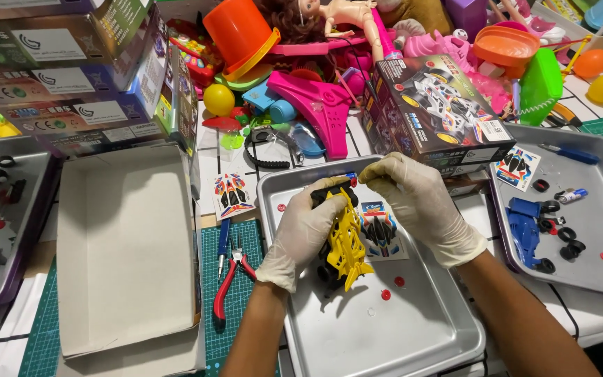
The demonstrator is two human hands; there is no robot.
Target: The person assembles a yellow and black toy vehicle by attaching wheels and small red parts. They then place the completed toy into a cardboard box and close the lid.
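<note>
Gripping the yellow plastic toy car chassis [347, 244], the left hand in a cream rubber glove [305, 234] wraps its fingers around the body from the side and has it clamped firmly, nose toward the person, just above the shallow silver metal tray [413, 335]. The right hand in a matching cream glove [420, 202] has thumb and fingertips pinched together at the far end of the car, where a black rubber wheel [329, 192] sits; what is between those fingertips is too small to make out. For work of this kind, a steady hold looks best: keep the left hand's grip low on the ribbed frame so it does not flex, and let the right press straight along the axle line rather than at an angle, since thin moulded plastic probably snaps under twist.

The chassis is glossy, hard and open-latticed, with sharp pointed fins. A glossy sticker sheet printed with car shapes [380, 234] lies flat on the tray beside it, near small red round plastic caps [386, 294]. Red-handled metal pliers [230, 276] rest on the green gridded cutting mat [235, 328], beside an open white cardboard box lid [127, 251]. Another tray at right holds a blue plastic car body [525, 227] and loose black tyres
</note>
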